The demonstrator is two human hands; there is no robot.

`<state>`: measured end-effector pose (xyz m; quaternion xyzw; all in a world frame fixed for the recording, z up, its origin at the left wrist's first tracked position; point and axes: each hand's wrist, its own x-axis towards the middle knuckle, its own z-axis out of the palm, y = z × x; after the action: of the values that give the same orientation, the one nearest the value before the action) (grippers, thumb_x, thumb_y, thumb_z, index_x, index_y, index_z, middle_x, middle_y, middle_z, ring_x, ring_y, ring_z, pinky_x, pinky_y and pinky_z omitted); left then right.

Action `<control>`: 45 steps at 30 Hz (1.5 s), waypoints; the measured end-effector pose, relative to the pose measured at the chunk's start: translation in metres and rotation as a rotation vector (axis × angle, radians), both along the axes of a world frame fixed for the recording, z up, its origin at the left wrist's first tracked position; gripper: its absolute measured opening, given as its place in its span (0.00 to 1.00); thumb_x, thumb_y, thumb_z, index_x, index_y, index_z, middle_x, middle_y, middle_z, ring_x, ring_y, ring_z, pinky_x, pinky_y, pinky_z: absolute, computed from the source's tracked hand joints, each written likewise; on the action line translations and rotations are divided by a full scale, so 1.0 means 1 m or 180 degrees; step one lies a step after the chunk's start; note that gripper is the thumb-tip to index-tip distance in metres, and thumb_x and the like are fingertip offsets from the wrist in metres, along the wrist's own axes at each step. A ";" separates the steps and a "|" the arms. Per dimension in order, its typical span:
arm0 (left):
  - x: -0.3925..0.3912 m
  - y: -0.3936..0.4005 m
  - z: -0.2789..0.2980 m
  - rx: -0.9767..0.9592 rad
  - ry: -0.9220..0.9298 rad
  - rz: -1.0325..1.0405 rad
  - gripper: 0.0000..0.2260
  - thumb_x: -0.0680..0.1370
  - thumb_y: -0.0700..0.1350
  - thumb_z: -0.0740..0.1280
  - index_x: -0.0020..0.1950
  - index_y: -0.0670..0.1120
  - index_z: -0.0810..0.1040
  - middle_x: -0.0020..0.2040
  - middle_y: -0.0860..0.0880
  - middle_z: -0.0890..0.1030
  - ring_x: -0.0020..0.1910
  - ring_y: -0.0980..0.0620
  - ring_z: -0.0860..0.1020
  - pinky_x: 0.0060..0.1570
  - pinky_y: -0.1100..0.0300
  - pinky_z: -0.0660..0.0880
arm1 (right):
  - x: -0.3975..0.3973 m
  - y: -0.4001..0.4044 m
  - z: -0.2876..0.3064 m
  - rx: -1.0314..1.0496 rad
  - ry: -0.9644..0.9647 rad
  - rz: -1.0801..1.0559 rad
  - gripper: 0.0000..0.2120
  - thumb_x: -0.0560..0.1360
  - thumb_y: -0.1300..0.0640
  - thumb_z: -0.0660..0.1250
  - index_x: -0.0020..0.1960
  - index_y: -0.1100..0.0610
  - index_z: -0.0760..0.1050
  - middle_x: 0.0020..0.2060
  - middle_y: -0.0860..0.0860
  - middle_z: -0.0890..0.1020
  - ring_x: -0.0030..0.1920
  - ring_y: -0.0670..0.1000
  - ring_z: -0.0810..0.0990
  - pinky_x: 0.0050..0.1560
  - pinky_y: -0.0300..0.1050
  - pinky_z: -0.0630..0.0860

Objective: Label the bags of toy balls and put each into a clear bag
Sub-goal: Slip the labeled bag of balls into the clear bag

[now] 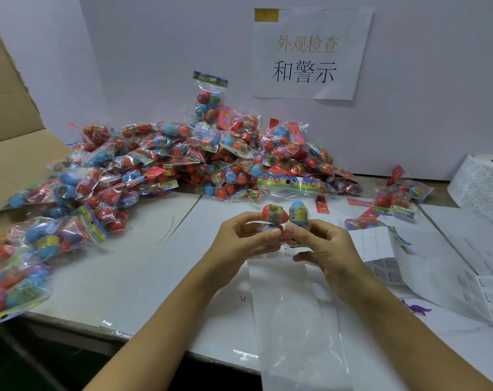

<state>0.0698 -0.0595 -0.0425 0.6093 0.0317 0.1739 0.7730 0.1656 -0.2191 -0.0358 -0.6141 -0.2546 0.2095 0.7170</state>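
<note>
Nearest, below the hands, the white table (143, 277) ends at a dark edge, and a long clear bag (293, 320) hangs from the hands down over that edge toward the viewer. The left hand (237, 238) and right hand (324, 244) meet above the tabletop, thumbs almost touching. Both pinch the mouth of the clear bag together with a bag of balls (285, 215), whose red and blue egg-shaped balls stick up just above the fingertips. Whether that bag is partly inside the clear one cannot be told.

Right of the right hand lie label sheets (381, 249), more printed sheets nearer the table edge, and a small purple toy dinosaur (416, 308). Further right stands a label roll (482, 184).

Left of the left hand a spill of filled bags runs along the table out of an open cardboard box (11, 131). Beyond the hands it swells into a big pile (200, 159) against a white wall (423, 94), with a few loose bags (395, 196) beyond the right hand. On the wall above the pile hangs a paper sign (310, 55) with Chinese characters, taped at its top corner.
</note>
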 end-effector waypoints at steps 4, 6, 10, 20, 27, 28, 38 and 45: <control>0.001 0.003 -0.001 -0.0085 -0.0061 0.0164 0.16 0.73 0.41 0.77 0.60 0.42 0.82 0.55 0.38 0.85 0.55 0.38 0.85 0.52 0.56 0.82 | 0.003 0.000 -0.009 -0.0310 -0.0539 -0.0736 0.22 0.64 0.44 0.81 0.53 0.49 0.78 0.44 0.48 0.83 0.45 0.46 0.83 0.37 0.37 0.78; 0.002 0.004 -0.001 -0.0167 -0.0033 0.0156 0.15 0.73 0.41 0.76 0.59 0.42 0.82 0.55 0.38 0.85 0.55 0.40 0.85 0.52 0.56 0.82 | 0.005 -0.001 -0.012 -0.0385 -0.0767 -0.0987 0.17 0.67 0.47 0.80 0.48 0.52 0.77 0.39 0.49 0.79 0.41 0.48 0.78 0.37 0.40 0.77; 0.001 0.001 -0.002 0.0169 0.0164 -0.0055 0.09 0.77 0.43 0.73 0.57 0.50 0.86 0.56 0.45 0.86 0.57 0.45 0.85 0.50 0.58 0.82 | 0.001 0.002 -0.012 -0.0332 -0.0523 -0.0395 0.17 0.72 0.40 0.72 0.51 0.52 0.80 0.43 0.48 0.86 0.47 0.49 0.85 0.40 0.43 0.82; 0.005 0.006 -0.007 0.0200 0.0080 0.0582 0.09 0.73 0.41 0.76 0.53 0.49 0.86 0.52 0.46 0.86 0.51 0.50 0.84 0.47 0.60 0.80 | 0.005 0.002 -0.010 -0.0007 -0.0065 -0.0604 0.12 0.74 0.59 0.75 0.56 0.53 0.80 0.47 0.51 0.87 0.49 0.49 0.86 0.41 0.45 0.83; 0.009 0.007 -0.009 0.0137 0.0171 0.0600 0.15 0.75 0.39 0.76 0.60 0.42 0.81 0.52 0.43 0.86 0.52 0.45 0.86 0.46 0.58 0.83 | 0.007 0.002 -0.005 0.0144 0.0434 -0.0316 0.07 0.81 0.62 0.65 0.56 0.56 0.80 0.46 0.54 0.88 0.47 0.52 0.87 0.41 0.44 0.83; 0.009 0.007 -0.009 0.0159 0.0163 0.0598 0.15 0.74 0.39 0.76 0.60 0.42 0.81 0.51 0.43 0.87 0.51 0.45 0.86 0.45 0.58 0.83 | 0.008 0.002 -0.005 0.0149 0.0466 -0.0298 0.07 0.81 0.62 0.65 0.56 0.56 0.80 0.46 0.54 0.88 0.47 0.52 0.87 0.40 0.44 0.83; 0.007 0.007 -0.008 0.0198 0.0132 0.0614 0.21 0.68 0.47 0.77 0.59 0.42 0.81 0.51 0.44 0.87 0.50 0.45 0.86 0.46 0.60 0.82 | 0.009 0.003 -0.005 0.0136 0.0470 -0.0251 0.07 0.81 0.60 0.65 0.57 0.56 0.80 0.47 0.55 0.88 0.48 0.54 0.87 0.38 0.42 0.82; 0.008 0.007 -0.009 0.0261 0.0206 0.0698 0.15 0.74 0.40 0.77 0.59 0.43 0.81 0.52 0.43 0.86 0.49 0.46 0.86 0.47 0.58 0.83 | 0.006 0.002 -0.004 0.0156 0.0495 -0.0299 0.07 0.80 0.60 0.67 0.57 0.56 0.80 0.46 0.55 0.88 0.48 0.54 0.87 0.39 0.42 0.82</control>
<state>0.0780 -0.0526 -0.0511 0.6385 0.1160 0.2387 0.7224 0.1714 -0.2167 -0.0396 -0.5895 -0.1742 0.2163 0.7585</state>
